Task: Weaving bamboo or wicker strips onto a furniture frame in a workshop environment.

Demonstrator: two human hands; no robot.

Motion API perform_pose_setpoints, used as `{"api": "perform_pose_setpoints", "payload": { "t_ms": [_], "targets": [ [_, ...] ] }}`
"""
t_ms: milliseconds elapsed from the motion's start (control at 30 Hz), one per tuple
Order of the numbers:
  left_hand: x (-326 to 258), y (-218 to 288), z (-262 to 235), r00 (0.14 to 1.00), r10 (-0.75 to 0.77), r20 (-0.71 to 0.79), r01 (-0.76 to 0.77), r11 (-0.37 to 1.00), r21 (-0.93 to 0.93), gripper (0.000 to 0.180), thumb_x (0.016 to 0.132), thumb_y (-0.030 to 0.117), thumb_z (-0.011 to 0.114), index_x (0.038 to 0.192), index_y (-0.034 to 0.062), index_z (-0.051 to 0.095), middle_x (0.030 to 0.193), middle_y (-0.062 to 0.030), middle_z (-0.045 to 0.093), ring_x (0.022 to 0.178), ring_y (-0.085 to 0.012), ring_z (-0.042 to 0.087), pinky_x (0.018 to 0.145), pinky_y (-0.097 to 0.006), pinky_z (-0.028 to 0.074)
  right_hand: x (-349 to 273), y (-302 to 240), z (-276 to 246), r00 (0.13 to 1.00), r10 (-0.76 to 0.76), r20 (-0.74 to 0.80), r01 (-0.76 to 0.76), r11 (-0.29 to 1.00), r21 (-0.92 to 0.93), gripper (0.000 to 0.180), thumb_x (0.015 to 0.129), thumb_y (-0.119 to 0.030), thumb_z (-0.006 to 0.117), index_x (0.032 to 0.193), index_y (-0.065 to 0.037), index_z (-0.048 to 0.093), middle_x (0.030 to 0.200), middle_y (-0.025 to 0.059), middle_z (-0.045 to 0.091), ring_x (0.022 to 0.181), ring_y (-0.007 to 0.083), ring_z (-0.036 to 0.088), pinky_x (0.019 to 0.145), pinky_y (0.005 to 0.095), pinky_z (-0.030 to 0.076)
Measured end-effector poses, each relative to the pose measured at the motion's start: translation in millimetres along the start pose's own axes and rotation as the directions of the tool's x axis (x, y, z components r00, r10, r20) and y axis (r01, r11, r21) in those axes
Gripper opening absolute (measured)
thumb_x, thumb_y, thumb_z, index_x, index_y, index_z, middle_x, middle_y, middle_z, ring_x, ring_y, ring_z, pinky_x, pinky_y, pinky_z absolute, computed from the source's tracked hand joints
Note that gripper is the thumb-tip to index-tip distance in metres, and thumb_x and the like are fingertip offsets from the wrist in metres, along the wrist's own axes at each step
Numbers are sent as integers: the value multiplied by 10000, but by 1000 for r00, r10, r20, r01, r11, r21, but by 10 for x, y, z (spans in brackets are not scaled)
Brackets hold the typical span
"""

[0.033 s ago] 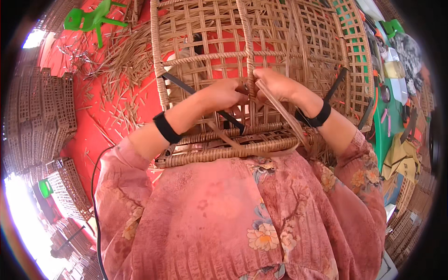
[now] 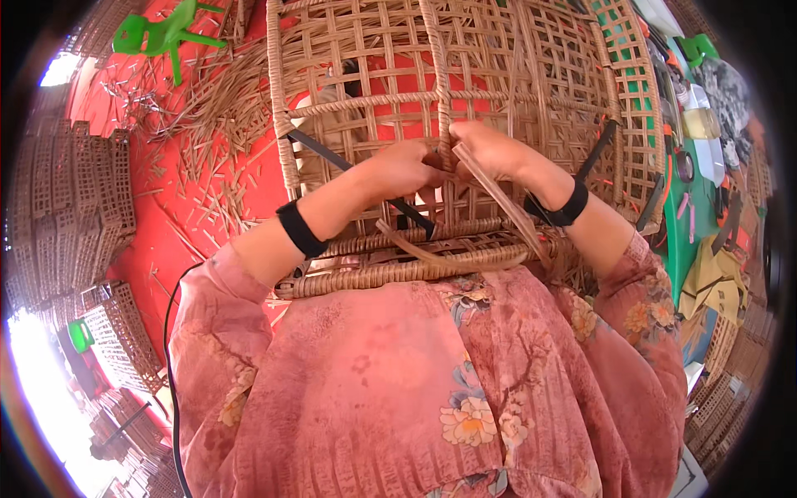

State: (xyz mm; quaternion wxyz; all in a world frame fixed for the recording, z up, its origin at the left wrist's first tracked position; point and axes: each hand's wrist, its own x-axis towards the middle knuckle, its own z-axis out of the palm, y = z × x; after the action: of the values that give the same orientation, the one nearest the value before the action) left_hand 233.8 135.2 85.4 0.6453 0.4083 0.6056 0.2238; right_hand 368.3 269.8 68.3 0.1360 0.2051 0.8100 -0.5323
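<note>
A woven cane basket frame (image 2: 390, 98) lies before me, its near rim close to my pink flowered shirt. A wrapped bar (image 2: 445, 75) runs down its middle to my hands. My left hand (image 2: 405, 170) is closed with its fingertips against the left side of the bar; what they pinch is too small to make out. My right hand (image 2: 494, 153) is closed at the bar's right side, with a flat cane strip (image 2: 502, 199) between its fingers. The strip slants down to the near rim, where a loose curved length (image 2: 440, 259) lies. Black bands circle both wrists.
Dark straps (image 2: 320, 151) cross the basket on both sides. Cut cane scraps (image 2: 224, 124) litter the red floor, with a small green chair (image 2: 170, 33) at far left. Stacked woven panels (image 2: 70, 195) stand left. A green surface (image 2: 681, 241) with jars and tools lies right.
The loose curved end of the cane strip has swung slightly, its tip now pointing up nearer the left wrist. My left hand has shifted a little; the right hand stays in place.
</note>
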Motion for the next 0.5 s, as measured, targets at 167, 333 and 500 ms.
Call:
{"api": "perform_pose_setpoints", "payload": {
  "t_ms": [167,333,500],
  "targets": [
    [117,-43,87,998,9,-58,-23,969,-247,132,814,62,567,942,49,602,784,4,620,579,-75,583,498,-205,414,3,66,14,991,-29,-132,-5,967,-254,306,584,-32,707,871,0,604,777,123,659,699,202,636,624,333,487],
    [216,-241,72,998,41,-47,-53,953,-298,145,808,63,587,952,55,605,771,4,617,561,-69,562,500,-203,411,-66,-153,-3,994,99,-38,-105,969,-223,271,580,-22,725,831,-1,624,716,117,659,671,196,639,601,320,490],
    [177,-192,112,993,66,-99,-90,960,-265,175,800,72,621,973,51,609,754,1,618,569,-69,550,503,-207,416,-25,-46,53,983,174,63,-182,973,143,181,673,-55,714,818,15,630,722,92,646,662,143,618,576,298,499]
  ]
}}
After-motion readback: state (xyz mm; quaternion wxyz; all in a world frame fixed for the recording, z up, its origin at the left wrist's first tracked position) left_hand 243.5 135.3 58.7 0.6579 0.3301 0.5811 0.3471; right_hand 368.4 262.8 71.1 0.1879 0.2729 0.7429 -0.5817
